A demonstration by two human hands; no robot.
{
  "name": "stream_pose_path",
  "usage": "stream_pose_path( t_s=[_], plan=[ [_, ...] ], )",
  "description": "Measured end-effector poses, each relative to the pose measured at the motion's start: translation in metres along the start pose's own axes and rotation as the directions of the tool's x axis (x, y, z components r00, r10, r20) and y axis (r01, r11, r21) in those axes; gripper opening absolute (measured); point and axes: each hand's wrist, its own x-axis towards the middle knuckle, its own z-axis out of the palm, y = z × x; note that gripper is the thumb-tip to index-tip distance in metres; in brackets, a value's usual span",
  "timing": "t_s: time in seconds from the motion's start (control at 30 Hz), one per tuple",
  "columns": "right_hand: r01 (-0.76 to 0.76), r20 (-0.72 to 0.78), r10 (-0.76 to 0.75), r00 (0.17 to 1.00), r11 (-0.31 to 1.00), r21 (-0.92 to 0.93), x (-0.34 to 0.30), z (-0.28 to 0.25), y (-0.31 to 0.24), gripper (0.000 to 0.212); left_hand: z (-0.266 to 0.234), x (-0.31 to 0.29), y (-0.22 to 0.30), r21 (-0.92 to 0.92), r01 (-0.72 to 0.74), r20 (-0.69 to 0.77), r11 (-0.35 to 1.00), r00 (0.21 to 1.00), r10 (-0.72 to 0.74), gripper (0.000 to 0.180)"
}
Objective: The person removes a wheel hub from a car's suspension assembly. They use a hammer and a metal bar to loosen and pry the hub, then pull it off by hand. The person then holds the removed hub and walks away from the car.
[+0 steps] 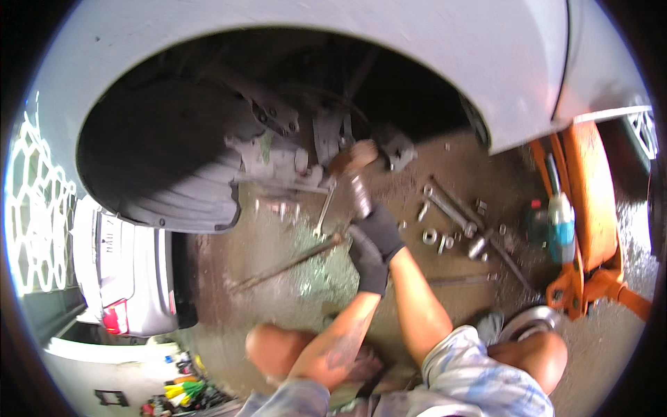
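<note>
Two black-gloved hands are brought together beneath the open wheel arch of a pale grey car body (528,55). The right hand (384,231) is closed around the lower end of a blurred, roughly cylindrical metal part (359,194); the left hand (369,266) is overlapped with it just below, and whether its fingers are curled round anything cannot be told. A rusty, straight metal bar (285,265) is laid slantwise on the floor, one end just beside the gloves. The wet-looking brown concrete floor (222,254) is scattered to the right with a long silver wrench (448,207), a silver socket (476,247) and small loose metal hardware. Farther right, a teal-and-white power tool (561,229) is seen upright beside an orange metal jack (590,198), and a round silver disc (531,320) is partly hidden by the right knee. On the left, a white car with a red tail lamp (132,278) is seen, with glowing white hexagonal lights (38,208) beyond. The held part is positioned before the grey metal suspension pieces (267,160), silvery and shiny near the glove, rusty brown at its wider upper end; whether those pieces are touched by it cannot be told.
</note>
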Motion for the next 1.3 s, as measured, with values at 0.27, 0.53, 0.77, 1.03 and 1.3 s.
stream_pose_path(
  t_s=[0.27, 0.53, 0.77, 1.03, 1.3],
  plan=[
    [0.456, -0.742, 0.034, 0.670, 0.769, 0.448, -0.034, -0.051, -0.005, 0.019, 0.051, 0.046, 0.103, 0.164, -0.844, 0.975, 0.511, 0.217, 0.046, 0.074],
    [-0.211, 0.007, 0.211, 0.977, 0.977, 0.031, 0.006, -0.012, 0.019, 0.034, 0.002, -0.003, -0.028, -0.130, 0.107, -0.178, 0.986, 0.975, -0.130, 0.069],
    [0.429, -0.886, -0.180, 0.427, 0.903, 0.024, -0.040, -0.077, -0.001, 0.017, 0.026, 0.027, 0.061, 0.016, -0.331, 0.726, 0.944, 0.653, 0.216, 0.044],
    [0.133, -0.304, -0.245, 0.921, 0.929, -0.345, 0.002, -0.037, 0.031, 0.032, 0.034, -0.015, -0.037, 0.186, 0.164, -0.238, 0.969, 0.964, -0.117, 0.047],
    [-0.025, -0.896, -0.113, 0.430, 0.990, -0.137, -0.036, -0.056, 0.005, 0.021, 0.071, 0.031, 0.110, 0.103, -0.889, 0.963, 0.445, 0.201, 0.180, 0.040]
  ],
)
